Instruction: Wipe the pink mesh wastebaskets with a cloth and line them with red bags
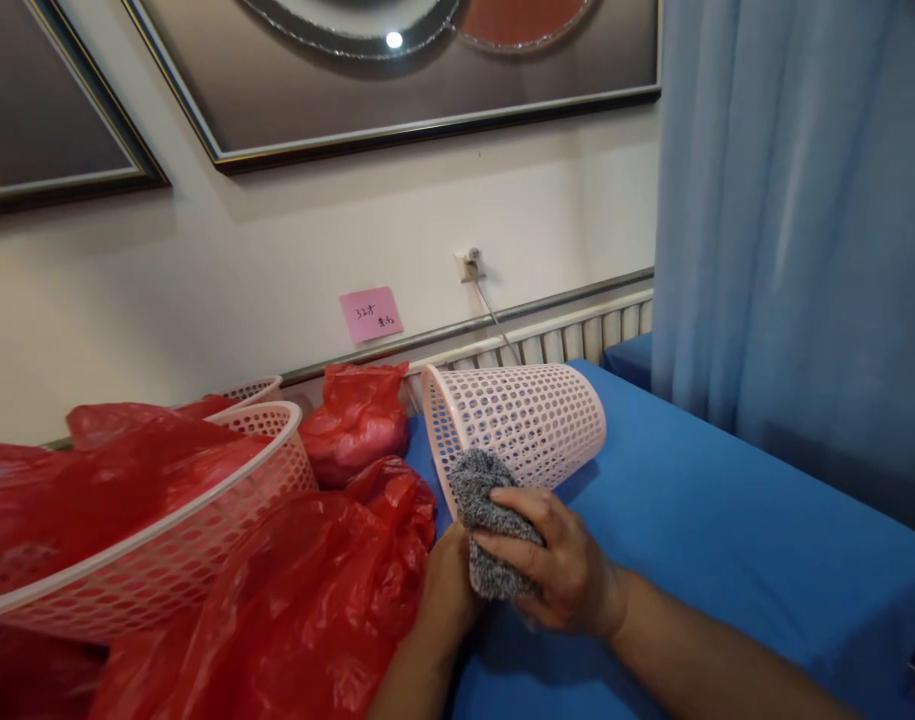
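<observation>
A pale pink plastic wastebasket (532, 410) with a perforated wall lies on its side, its mouth facing left. My right hand (562, 560) is closed around a folded grey, speckled cloth (487, 500) and presses it against the near part of the basket's rim. Just below that rim, my left hand (451, 575) is closed on the basket's edge. Its fingers are mostly hidden behind the cloth and the basket. A red plastic bag (322, 590) lies crumpled right beside my left forearm.
Another pink basket (277, 450) on the left holds red plastic, with a further basket rim (251, 390) behind it. A second red bag (363, 415) sits near the radiator (562, 340). Blue sheeting (697, 540) covers the surface; a blue curtain (794, 220) hangs at right.
</observation>
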A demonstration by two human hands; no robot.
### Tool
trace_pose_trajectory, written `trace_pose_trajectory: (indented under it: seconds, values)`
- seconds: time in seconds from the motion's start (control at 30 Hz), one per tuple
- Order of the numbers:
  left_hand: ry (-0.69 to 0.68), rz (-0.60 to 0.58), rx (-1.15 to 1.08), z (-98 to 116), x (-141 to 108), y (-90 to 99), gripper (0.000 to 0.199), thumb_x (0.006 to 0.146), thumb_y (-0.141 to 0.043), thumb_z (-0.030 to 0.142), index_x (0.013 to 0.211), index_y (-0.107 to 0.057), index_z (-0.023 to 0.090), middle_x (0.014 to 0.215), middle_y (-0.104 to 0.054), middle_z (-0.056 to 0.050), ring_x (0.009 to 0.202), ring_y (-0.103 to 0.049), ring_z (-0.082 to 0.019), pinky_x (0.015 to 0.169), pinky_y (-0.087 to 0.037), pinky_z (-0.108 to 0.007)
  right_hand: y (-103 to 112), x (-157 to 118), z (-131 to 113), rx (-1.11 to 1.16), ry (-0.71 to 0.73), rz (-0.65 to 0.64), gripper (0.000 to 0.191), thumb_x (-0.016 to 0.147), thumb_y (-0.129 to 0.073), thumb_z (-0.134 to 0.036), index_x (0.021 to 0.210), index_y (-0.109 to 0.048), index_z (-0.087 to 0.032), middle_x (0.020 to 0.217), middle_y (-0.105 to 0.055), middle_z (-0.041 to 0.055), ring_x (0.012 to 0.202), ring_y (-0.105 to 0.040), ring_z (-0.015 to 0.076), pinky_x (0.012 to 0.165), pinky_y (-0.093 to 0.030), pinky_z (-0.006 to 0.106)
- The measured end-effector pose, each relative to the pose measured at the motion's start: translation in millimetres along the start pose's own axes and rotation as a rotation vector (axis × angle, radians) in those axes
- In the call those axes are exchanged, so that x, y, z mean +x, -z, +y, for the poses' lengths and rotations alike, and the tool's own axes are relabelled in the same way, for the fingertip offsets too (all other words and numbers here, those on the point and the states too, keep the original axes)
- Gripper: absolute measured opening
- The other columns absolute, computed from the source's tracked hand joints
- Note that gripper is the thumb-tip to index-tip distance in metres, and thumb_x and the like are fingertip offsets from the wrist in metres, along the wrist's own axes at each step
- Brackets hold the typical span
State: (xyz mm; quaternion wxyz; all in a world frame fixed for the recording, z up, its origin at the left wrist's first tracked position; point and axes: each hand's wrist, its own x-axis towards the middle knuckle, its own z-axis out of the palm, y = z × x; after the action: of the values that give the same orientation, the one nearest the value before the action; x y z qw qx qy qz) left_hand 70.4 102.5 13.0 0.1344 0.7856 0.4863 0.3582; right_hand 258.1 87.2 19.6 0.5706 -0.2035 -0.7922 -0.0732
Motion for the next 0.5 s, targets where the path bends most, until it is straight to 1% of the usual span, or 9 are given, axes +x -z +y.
trace_pose_trajectory:
  seconds: [0.03, 0.07, 0.17, 0.2, 0.23, 0.27, 0.33, 0.4, 0.5]
  values:
    - [-0.003, -0.025, 0.027, -1.0, 1.1, 0.0, 0.023, 0.082, -0.054, 0.012, 0.086, -0.074, 0.022, 0.085, -0.072, -0.005, 0.086, -0.070, -0.024, 0.078, -0.057, -0.031, 1.1, -1.1, 7.8, -0.044, -0.065, 0.026, 0.060, 0.083, -0.060, -0.022, 0.142, -0.053, -0.026, 0.150, -0.044, 0.0127, 0.132, -0.053, 0.0306, 0.107, -0.052, 0.050]
    - [-0.007, -0.064, 0.067, -2.5, 2.2, -0.2, 0.026, 0.080, -0.052, 0.008, 0.086, -0.074, 0.021, 0.087, -0.072, -0.006, 0.089, -0.069, -0.024, 0.082, -0.056, -0.032, 3.5, -2.9, 20.4, -0.105, -0.186, 0.074, 0.057, 0.083, -0.060, -0.020, 0.140, -0.055, -0.025, 0.149, -0.046, 0.0133, 0.134, -0.051, 0.0316, 0.109, -0.050, 0.051]
    - [0.011, -0.136, 0.185, -7.0, 4.8, -1.8, 0.032, 0.076, -0.048, 0.001, 0.085, -0.073, 0.020, 0.093, -0.070, -0.007, 0.093, -0.068, -0.023, 0.088, -0.055, -0.034, 16.9, -9.5, 69.7, -0.266, -0.685, 0.289, 0.044, 0.084, -0.060, -0.024, 0.128, -0.064, -0.020, 0.141, -0.051, 0.0163, 0.133, -0.053, 0.0343, 0.112, -0.045, 0.057]
    - [0.018, -0.153, 0.213, -7.6, 5.2, -2.5, 0.033, 0.077, -0.047, 0.001, 0.086, -0.073, 0.019, 0.094, -0.069, -0.008, 0.094, -0.067, -0.023, 0.089, -0.055, -0.035, 21.8, -11.1, 83.1, -0.291, -0.811, 0.356, 0.041, 0.085, -0.060, -0.027, 0.125, -0.066, -0.019, 0.137, -0.054, 0.0167, 0.130, -0.055, 0.0346, 0.112, -0.044, 0.058]
    - [0.023, -0.171, 0.234, -7.1, 5.3, -2.8, 0.032, 0.079, -0.046, 0.001, 0.086, -0.072, 0.019, 0.095, -0.068, -0.009, 0.095, -0.067, -0.023, 0.090, -0.054, -0.036, 25.9, -12.2, 92.0, -0.301, -0.885, 0.410, 0.040, 0.086, -0.060, -0.031, 0.124, -0.067, -0.019, 0.134, -0.056, 0.0165, 0.128, -0.057, 0.0345, 0.112, -0.044, 0.059]
    - [0.028, -0.186, 0.249, -5.4, 5.1, -2.8, 0.030, 0.081, -0.047, 0.003, 0.086, -0.072, 0.018, 0.095, -0.068, -0.010, 0.096, -0.067, -0.023, 0.090, -0.054, -0.036, 28.6, -12.6, 95.7, -0.296, -0.904, 0.438, 0.041, 0.086, -0.060, -0.033, 0.124, -0.067, -0.019, 0.132, -0.057, 0.0161, 0.128, -0.057, 0.0343, 0.113, -0.044, 0.059]
    - [0.034, -0.187, 0.250, 1.4, 4.1, -1.0, 0.019, 0.084, -0.053, 0.012, 0.087, -0.071, 0.018, 0.097, -0.065, -0.010, 0.096, -0.066, -0.025, 0.089, -0.054, -0.038, 28.8, -11.4, 86.5, -0.257, -0.803, 0.408, 0.043, 0.086, -0.061, -0.032, 0.128, -0.065, -0.020, 0.138, -0.053, 0.0156, 0.133, -0.053, 0.0339, 0.114, -0.043, 0.057]
    - [0.018, -0.119, 0.194, 11.2, 2.3, 3.5, 0.013, 0.087, -0.060, 0.026, 0.090, -0.069, 0.018, 0.096, -0.063, -0.009, 0.092, -0.064, -0.024, 0.084, -0.055, -0.037, 23.6, -7.8, 61.0, -0.188, -0.598, 0.276, 0.049, 0.085, -0.062, -0.027, 0.134, -0.061, -0.022, 0.149, -0.045, 0.0148, 0.139, -0.048, 0.0332, 0.115, -0.043, 0.055]
    - [-0.093, 0.067, 0.055, 24.0, -1.8, 13.8, 0.025, 0.091, -0.058, 0.041, 0.096, -0.067, 0.019, 0.091, -0.062, -0.007, 0.082, -0.061, -0.022, 0.072, -0.054, -0.033, 14.5, -0.3, 17.1, -0.043, -0.289, 0.056, 0.059, 0.083, -0.063, -0.021, 0.141, -0.054, -0.024, 0.154, -0.039, 0.0141, 0.140, -0.047, 0.0320, 0.114, -0.046, 0.051]
